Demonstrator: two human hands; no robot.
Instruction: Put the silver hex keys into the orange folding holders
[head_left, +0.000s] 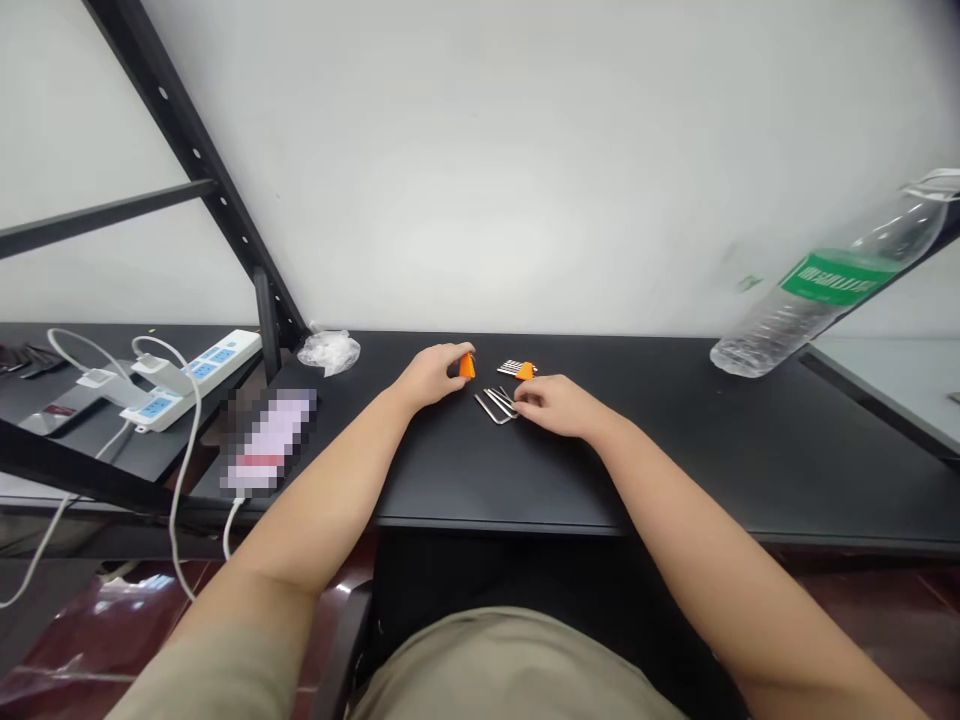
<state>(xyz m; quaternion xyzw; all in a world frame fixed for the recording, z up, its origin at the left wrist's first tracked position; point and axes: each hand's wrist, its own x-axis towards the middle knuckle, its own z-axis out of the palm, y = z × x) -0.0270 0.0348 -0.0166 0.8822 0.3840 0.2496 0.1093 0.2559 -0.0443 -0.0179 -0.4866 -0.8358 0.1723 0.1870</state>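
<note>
Between the fingers and thumb of my left hand (439,374) is a small orange holder (467,366), held just above or on the black table (480,480). My right hand (553,405) has its fingertips pinched at the right end of several loose silver L-shaped hex keys (495,408); whether it grips one of them is too small to tell. Just beyond my right hand lies a second orange holder (526,371) with several short silver keys (510,367) beside it, pointing left.
A crumpled clear plastic bag (330,351) lies at the back left. Nearer are a blurred phone (271,440) on a cable and a white power strip (191,380) with chargers. A large clear bottle (832,275) stands at the right. Black metal frame bars (196,150) rise at the left.
</note>
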